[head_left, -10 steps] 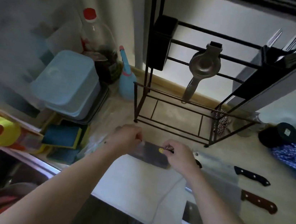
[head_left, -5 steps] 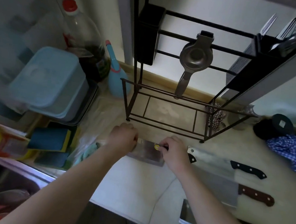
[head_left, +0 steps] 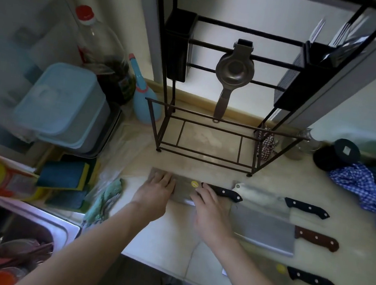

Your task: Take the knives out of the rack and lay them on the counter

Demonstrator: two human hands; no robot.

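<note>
While flat, both hands' fingers (head_left: pixel 165 179) press the cleaver (head_left: pixel 182 189).

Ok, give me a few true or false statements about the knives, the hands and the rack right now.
1. Both hands, left hand and right hand, rest on the grey cleaver with a yellow sticker. True.
2. The brown-handled cleaver hangs on the black wire rack. False: it lies on the beige counter.
3. A metal citrus squeezer hangs on the rack. True.
4. Every knife handle is black. False: one is brown.
</note>
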